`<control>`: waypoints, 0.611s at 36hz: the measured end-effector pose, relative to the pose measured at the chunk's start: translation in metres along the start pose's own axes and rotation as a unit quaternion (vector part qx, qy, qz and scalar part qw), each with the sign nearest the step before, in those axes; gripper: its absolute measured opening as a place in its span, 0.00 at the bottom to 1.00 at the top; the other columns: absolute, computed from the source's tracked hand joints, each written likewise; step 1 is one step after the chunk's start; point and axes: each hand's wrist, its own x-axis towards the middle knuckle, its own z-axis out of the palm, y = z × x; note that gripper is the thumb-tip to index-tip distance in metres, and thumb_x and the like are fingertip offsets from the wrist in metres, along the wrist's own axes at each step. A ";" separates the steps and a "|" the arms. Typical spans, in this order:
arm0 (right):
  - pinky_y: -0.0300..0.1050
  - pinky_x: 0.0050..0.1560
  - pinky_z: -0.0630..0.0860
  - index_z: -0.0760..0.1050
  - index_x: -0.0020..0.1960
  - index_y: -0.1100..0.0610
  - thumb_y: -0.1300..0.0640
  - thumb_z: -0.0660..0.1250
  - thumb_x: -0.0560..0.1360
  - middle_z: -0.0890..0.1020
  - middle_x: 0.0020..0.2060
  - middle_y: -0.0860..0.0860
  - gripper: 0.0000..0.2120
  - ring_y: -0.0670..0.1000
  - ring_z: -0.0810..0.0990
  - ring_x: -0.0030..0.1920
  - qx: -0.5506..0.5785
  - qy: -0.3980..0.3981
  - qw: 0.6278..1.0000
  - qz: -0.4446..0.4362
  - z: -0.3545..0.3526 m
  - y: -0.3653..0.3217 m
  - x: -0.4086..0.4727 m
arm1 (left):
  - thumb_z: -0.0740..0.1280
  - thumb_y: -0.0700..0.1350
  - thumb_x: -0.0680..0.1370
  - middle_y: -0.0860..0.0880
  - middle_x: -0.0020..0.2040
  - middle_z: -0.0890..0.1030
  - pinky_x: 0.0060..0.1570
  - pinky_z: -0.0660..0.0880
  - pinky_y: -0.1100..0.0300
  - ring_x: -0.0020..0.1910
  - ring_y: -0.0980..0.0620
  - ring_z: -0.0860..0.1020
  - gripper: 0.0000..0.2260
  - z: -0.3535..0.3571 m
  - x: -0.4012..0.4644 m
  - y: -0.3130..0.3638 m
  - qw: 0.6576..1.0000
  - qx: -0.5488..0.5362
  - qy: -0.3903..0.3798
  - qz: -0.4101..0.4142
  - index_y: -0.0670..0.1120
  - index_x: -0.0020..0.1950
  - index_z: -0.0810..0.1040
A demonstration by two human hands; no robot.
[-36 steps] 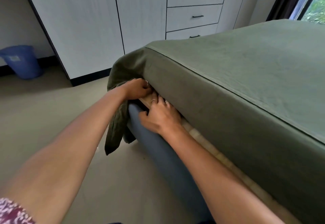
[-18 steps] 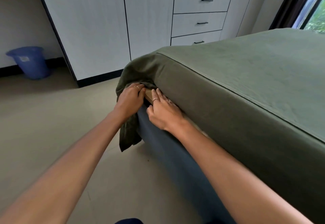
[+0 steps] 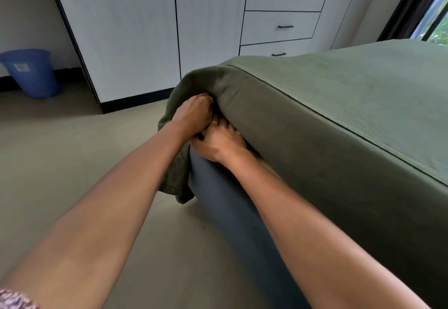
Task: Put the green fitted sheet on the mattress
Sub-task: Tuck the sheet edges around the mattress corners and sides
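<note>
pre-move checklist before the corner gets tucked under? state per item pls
1. Green fitted sheet flat over the mattress top: ok.
2. Sheet pulled down along the near side: ok.
3. Corner seated: not ok, a bunch of green fabric hangs loose towards the floor.
4. Left hand grips the sheet at the corner: ok.
5. Right hand has its fingers under the sheet edge, above the blue-grey padded bed base: ok; what they hold: cannot tell.
6. Elastic hem position: cannot tell, hidden.

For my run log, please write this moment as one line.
step: tucking corner | left hand: grips green fitted sheet at mattress corner | right hand: fingers under sheet edge, above blue bed base | loose fabric hangs down
</note>
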 end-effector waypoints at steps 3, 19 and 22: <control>0.55 0.72 0.55 0.51 0.77 0.60 0.37 0.57 0.75 0.60 0.74 0.61 0.40 0.60 0.58 0.74 0.006 0.008 1.000 0.000 0.002 0.000 0.004 | 0.59 0.38 0.79 0.38 0.57 0.77 0.55 0.67 0.55 0.56 0.41 0.74 0.10 0.002 0.004 -0.004 1.000 -0.022 -0.009 0.006 0.35 0.52 0.78; 0.49 0.60 0.69 0.69 0.65 0.62 0.61 0.56 0.77 0.73 0.63 0.58 0.17 0.58 0.73 0.63 -0.018 0.122 0.988 -0.087 0.001 -0.001 -0.019 | 0.59 0.41 0.81 0.46 0.66 0.75 0.64 0.61 0.66 0.67 0.48 0.71 0.15 -0.004 -0.033 -0.014 0.996 -0.052 -0.028 0.062 0.44 0.67 0.75; 0.47 0.63 0.67 0.68 0.67 0.63 0.61 0.56 0.78 0.73 0.63 0.59 0.18 0.57 0.71 0.64 -0.033 0.109 0.990 -0.084 0.001 -0.002 -0.018 | 0.59 0.43 0.81 0.46 0.71 0.71 0.69 0.64 0.56 0.70 0.47 0.69 0.17 -0.013 -0.043 -0.021 0.996 0.006 -0.032 0.083 0.45 0.70 0.71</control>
